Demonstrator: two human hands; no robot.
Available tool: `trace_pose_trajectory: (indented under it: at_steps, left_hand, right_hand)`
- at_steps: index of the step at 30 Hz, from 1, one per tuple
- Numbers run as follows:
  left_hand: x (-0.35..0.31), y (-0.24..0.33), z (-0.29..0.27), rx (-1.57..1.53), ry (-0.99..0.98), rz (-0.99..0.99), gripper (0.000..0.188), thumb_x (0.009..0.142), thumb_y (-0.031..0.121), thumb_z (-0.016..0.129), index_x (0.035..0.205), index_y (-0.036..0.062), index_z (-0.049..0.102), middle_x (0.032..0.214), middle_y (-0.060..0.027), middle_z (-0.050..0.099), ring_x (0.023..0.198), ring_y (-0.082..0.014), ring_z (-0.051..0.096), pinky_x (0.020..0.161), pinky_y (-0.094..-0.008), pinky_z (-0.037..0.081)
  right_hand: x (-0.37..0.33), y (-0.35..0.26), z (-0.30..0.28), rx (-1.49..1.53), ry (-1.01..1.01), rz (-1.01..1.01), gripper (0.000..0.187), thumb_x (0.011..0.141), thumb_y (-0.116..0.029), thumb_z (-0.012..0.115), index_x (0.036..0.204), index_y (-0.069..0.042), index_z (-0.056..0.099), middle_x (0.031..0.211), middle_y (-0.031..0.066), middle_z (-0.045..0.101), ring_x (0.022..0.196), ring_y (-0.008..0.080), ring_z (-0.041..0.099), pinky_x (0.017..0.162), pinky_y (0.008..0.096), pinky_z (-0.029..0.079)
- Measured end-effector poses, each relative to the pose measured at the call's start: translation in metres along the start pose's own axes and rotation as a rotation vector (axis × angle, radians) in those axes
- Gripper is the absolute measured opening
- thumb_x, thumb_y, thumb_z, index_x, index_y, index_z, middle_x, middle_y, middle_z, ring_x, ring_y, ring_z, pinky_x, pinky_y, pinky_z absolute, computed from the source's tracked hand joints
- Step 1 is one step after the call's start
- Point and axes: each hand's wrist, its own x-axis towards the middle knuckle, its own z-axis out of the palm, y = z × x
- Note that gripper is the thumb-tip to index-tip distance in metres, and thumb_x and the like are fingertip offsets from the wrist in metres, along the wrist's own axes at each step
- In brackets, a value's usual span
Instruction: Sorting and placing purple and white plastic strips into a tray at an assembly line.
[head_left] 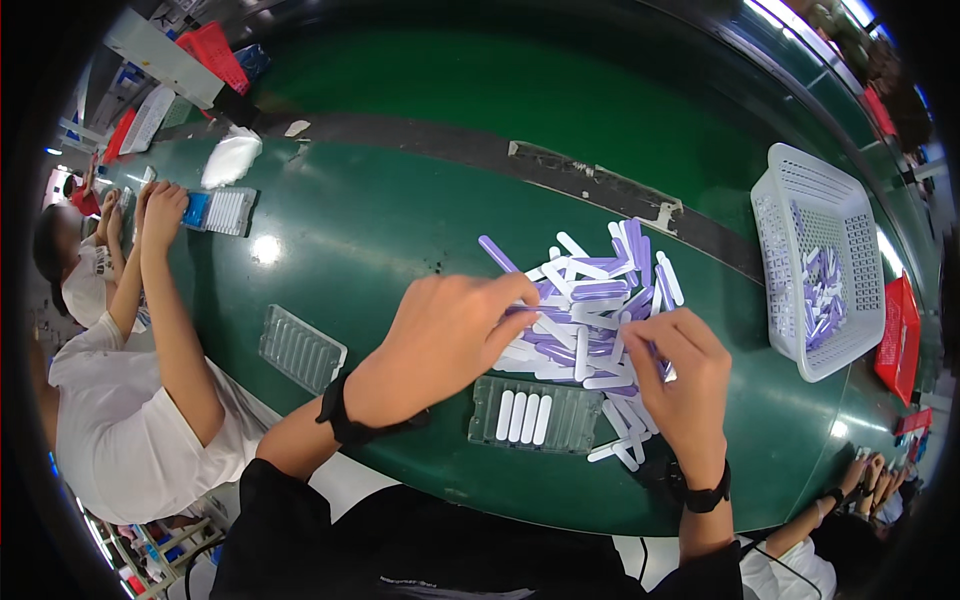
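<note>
A heap of short round-ended sticks (583,338), some purple and some white, lies in front of me. Over its left side, my left hand (445,330) pinches a purple stick (545,308) between thumb and forefinger. My right hand (685,375) is at the right edge of the heap, its thumb and fingers closed together; whatever they hold is hidden. Between my wrists sits a clear plastic tray (572,420) with ridged slots. Several white sticks (524,417) lie side by side in its left half.
Another clear slotted tray (303,350) rests left of my left forearm. At the right stands a white basket (780,320) holding more sticks, with a red bin (899,340) beside it. A co-worker's hands (160,205) work by a filled tray (230,212) on the left.
</note>
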Motion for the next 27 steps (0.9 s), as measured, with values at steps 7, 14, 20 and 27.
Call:
trace_pose_trajectory:
  at_steps: [7,14,20,27]
  left_hand:
    - [0.003,-0.014,0.003,-0.138,-0.199,-0.144,0.019,0.091,0.024,0.08,0.092,0.0092,0.069,0.052,-0.0014,0.044,0.046,-0.0183,0.042,0.05,-0.0352,0.033]
    - [0.004,-0.015,-0.002,-0.259,-0.248,-0.258,0.019,0.094,0.021,0.078,0.092,0.0048,0.068,0.055,-0.0029,0.045,0.049,-0.0145,0.036,0.051,-0.0329,0.031]
    - [0.001,-0.015,-0.004,-0.415,-0.243,-0.286,0.015,0.099,0.017,0.074,0.097,0.0018,0.071,0.059,0.0002,0.045,0.056,-0.0055,0.033,0.051,-0.0289,0.028]
    - [-0.001,-0.008,-0.003,-0.588,-0.285,-0.342,0.016,0.101,0.016,0.073,0.097,0.0001,0.071,0.061,0.0096,0.041,0.059,-0.0012,0.031,0.052,-0.026,0.025]
  right_hand:
    - [0.001,0.01,-0.004,0.139,-0.101,0.077,0.012,0.081,-0.004,0.084,0.091,-0.004,0.078,0.085,0.0039,0.064,0.07,0.0168,0.064,0.059,0.0308,0.051]
    - [-0.001,0.01,-0.001,0.018,-0.105,0.039,0.015,0.078,-0.008,0.086,0.09,-0.007,0.077,0.09,0.0032,0.061,0.07,0.0198,0.063,0.061,0.0333,0.051]
    - [-0.006,0.002,-0.011,-0.029,-0.178,0.109,0.015,0.077,-0.007,0.085,0.087,-0.006,0.073,0.096,0.0036,0.06,0.069,0.0209,0.063,0.061,0.0357,0.05]
    - [-0.009,-0.001,-0.016,0.031,-0.137,0.157,0.011,0.081,-0.003,0.082,0.086,-0.004,0.072,0.103,0.0051,0.058,0.066,0.0176,0.059,0.058,0.0312,0.045]
